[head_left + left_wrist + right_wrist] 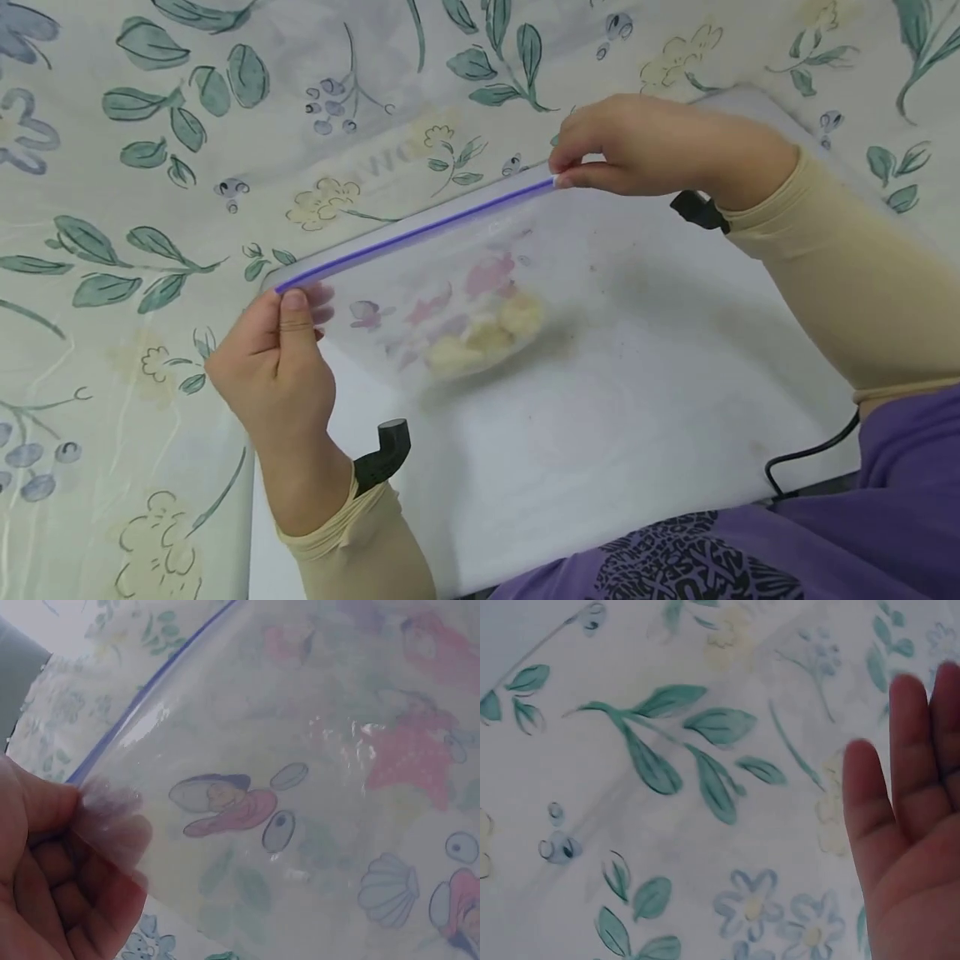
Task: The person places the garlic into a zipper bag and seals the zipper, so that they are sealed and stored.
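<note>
A clear zip bag [390,292] printed with pink starfish, shells and cartoon figures hangs between both hands, its purple zip strip [420,232] stretched straight and slanting up to the right. Several pale yellow lumps [487,333] lie in its bottom. My left hand [277,367] pinches the strip's left end between thumb and fingers; the left wrist view shows the bag's corner [112,810] in that grip. At the other end my right hand [637,150] pinches the bag's corner by a small white piece. The right wrist view shows only some outstretched fingers [911,765], not the pinch.
Beneath the bag lies a white board [600,433] on a floral tablecloth [187,250]. Dark wrist cameras [386,454] sit at both cuffs. A black cable [810,454] runs near the right elbow, by the person's purple shirt [900,517].
</note>
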Demonstrator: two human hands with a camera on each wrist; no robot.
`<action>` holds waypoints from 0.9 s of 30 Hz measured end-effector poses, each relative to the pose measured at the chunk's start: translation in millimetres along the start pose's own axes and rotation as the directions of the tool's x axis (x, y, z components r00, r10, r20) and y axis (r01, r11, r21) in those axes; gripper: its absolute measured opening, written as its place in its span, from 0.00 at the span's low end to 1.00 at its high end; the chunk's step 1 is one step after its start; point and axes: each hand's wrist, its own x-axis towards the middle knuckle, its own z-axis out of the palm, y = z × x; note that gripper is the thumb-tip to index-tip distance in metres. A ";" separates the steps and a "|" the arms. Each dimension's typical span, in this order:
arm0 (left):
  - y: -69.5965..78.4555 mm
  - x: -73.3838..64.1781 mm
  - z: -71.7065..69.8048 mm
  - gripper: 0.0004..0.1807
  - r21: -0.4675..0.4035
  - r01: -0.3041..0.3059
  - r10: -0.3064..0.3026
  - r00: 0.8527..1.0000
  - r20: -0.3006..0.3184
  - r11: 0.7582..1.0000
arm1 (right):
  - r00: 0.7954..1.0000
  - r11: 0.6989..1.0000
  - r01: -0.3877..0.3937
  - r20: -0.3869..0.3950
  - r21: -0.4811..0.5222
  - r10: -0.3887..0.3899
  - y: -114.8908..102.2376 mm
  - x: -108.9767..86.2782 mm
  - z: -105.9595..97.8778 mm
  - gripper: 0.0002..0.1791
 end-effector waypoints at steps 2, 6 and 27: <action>2.4 0.4 4.4 0.16 0.017 -0.007 0.007 1.000 -0.010 1.000 | 0.998 0.999 -0.011 -0.056 -0.035 0.009 3.4 6.4 9.2 0.09; 13.5 -4.6 11.8 0.15 0.064 -0.113 0.115 0.993 -0.035 0.992 | 0.983 0.991 -0.067 -0.180 -0.115 0.045 11.1 18.4 27.0 0.11; 104.8 -134.9 156.3 0.16 0.159 -0.771 0.550 0.566 0.614 0.617 | 0.983 0.947 -0.128 -0.167 -0.295 0.081 79.7 -34.2 56.5 0.08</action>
